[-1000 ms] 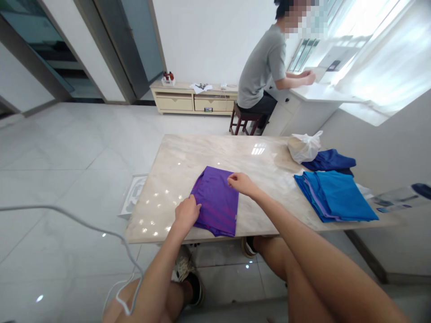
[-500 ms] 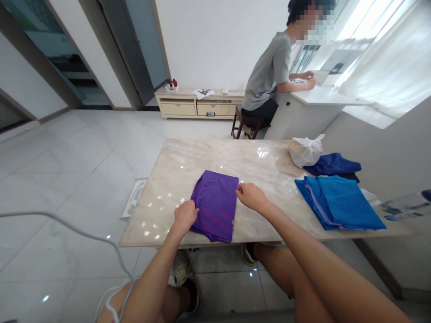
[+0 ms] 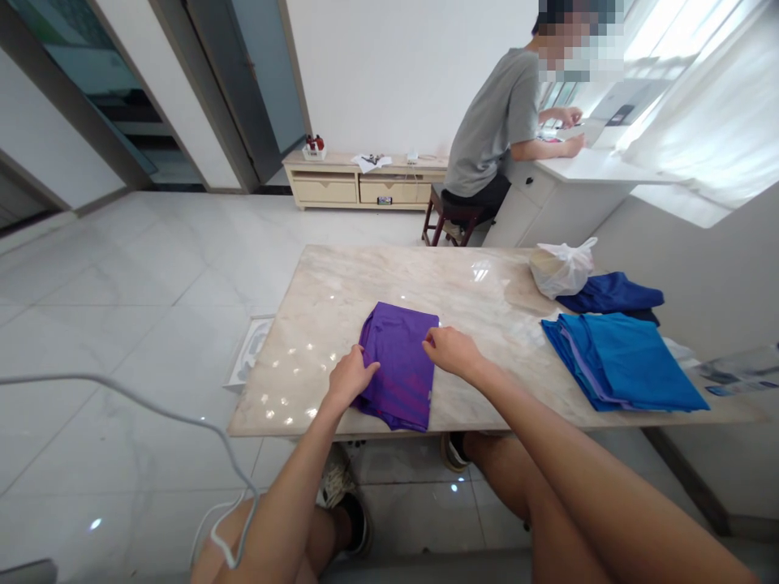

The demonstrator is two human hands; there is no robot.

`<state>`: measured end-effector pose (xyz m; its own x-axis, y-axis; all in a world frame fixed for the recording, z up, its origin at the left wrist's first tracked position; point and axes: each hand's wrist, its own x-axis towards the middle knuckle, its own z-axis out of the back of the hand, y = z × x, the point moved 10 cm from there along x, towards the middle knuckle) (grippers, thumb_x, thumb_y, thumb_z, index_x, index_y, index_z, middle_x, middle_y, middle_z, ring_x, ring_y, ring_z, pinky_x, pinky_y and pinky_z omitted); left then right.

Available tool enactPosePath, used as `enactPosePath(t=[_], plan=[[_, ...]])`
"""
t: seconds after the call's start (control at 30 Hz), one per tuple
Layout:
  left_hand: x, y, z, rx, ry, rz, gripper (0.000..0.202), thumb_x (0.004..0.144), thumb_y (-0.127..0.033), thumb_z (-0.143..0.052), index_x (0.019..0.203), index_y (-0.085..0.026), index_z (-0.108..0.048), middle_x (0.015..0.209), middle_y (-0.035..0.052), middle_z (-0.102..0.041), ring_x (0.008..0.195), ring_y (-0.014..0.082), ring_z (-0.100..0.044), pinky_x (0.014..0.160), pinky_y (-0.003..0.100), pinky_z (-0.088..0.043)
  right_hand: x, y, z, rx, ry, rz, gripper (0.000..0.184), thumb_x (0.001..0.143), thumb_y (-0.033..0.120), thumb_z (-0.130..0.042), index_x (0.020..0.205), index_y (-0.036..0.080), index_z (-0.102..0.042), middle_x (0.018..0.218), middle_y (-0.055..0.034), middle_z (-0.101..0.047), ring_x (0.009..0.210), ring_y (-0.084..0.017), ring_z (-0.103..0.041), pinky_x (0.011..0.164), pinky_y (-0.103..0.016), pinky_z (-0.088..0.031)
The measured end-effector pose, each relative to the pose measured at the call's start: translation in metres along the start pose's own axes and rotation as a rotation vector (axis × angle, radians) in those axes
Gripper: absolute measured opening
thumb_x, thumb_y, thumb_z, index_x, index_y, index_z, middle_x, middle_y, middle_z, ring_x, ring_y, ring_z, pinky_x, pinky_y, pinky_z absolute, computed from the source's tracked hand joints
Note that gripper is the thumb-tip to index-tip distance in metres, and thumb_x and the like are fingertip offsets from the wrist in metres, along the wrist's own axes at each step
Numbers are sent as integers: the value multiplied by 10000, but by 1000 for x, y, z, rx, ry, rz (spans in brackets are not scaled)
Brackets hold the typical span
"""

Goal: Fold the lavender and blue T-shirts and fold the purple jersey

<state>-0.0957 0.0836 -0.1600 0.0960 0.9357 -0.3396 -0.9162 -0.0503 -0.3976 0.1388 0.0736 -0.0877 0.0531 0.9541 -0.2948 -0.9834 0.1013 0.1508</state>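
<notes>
A folded purple cloth (image 3: 398, 373), perhaps a garment, lies flat on the marble-look table (image 3: 341, 276) near its front edge. My left hand (image 3: 351, 377) is at the cloth's left edge, thumb spread over the fabric and apart from the fingers. Along the opposite edge, my right hand (image 3: 454, 350) has its fingers curled together in a pinch at the cloth. Its fingertips are partly hidden, and the grip looks light.
On the right lie a folded blue cloth stack (image 3: 633, 365), a dark blue cloth (image 3: 614, 292), a tied white plastic bag (image 3: 563, 268) and a clear bottle (image 3: 742, 369). A person in a grey shirt (image 3: 492, 122) sits beyond. A grey cable (image 3: 152, 410) crosses the left foreground.
My left thumb has spread away from the fingers, and that hand sits slightly higher on the cloth's edge. My right fingers now overlap the right edge. The view has shifted a little.
</notes>
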Motion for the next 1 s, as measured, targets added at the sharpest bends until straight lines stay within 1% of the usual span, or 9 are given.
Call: enactPosePath(t=[0.1,0.2,0.33,0.43,0.57,0.73,0.83,0.93,1.0], plan=[[-4,-1,9,54,-32,-10,413,1051,-398,-630,1421,-215,-649,1349,157,-779,1279,333,-730,997,384,-553,1,8,-4,-28,18,16,351,1097,338,-524,1228,157,-795,1254,-198,-789,1166,-320,-757,940,-347,-552],[-10,3,22,104,-73,5,408,1058,-373,-612,1438,-235,-667,1324,159,-786,1245,340,-745,981,406,-569,3,10,-9,-40,26,18,367,1097,334,-516,1234,144,-797,1268,-222,-781,1181,-345,-759,956,-381,-565],[-15,14,37,159,-104,17,396,1062,-365,-613,1430,-238,-682,1308,164,-787,1232,354,-749,977,419,-576,8,4,-21,-34,65,-5,366,1092,358,-541,1247,152,-800,1291,-219,-776,1199,-351,-758,968,-390,-569],[-15,23,42,216,-93,37,370,1065,-352,-609,1405,-226,-686,1311,170,-779,1225,361,-750,977,427,-578,12,-5,-31,-28,102,-23,367,1086,367,-554,1244,149,-803,1303,-220,-773,1209,-352,-754,962,-388,-569],[-14,30,34,311,-45,66,302,1071,-292,-588,1327,-157,-677,1282,204,-760,1237,363,-734,994,438,-579,17,-16,-38,-1,129,-39,371,1084,384,-567,1222,143,-812,1282,-218,-782,1204,-353,-754,957,-386,-563],[-11,19,23,342,-108,21,369,1052,-312,-638,1371,-128,-606,1430,240,-649,1361,356,-637,1014,414,-574,20,-24,-42,21,144,-55,363,1081,396,-587,1189,146,-828,1252,-212,-795,1195,-332,-761,962,-354,-558],[-6,16,16,286,-120,35,377,1070,-312,-605,1389,-112,-580,1414,249,-658,1329,344,-667,1010,399,-567,21,-29,-45,28,137,-60,355,1076,377,-586,1206,151,-827,1279,-202,-790,1202,-322,-762,977,-345,-559],[1,18,6,218,-33,35,349,1050,-266,-617,1361,-106,-616,1332,249,-730,1254,334,-734,998,378,-561,23,-35,-47,43,125,-61,362,1073,375,-588,1213,145,-831,1281,-209,-791,1207,-323,-762,990,-348,-561],[3,18,-3,157,80,-15,277,983,-259,-703,1233,-140,-707,1251,216,-788,1209,335,-763,974,357,-563,25,-39,-49,44,124,-56,359,1068,362,-599,1205,128,-834,1270,-222,-793,1213,-326,-760,1001,-350,-559]])
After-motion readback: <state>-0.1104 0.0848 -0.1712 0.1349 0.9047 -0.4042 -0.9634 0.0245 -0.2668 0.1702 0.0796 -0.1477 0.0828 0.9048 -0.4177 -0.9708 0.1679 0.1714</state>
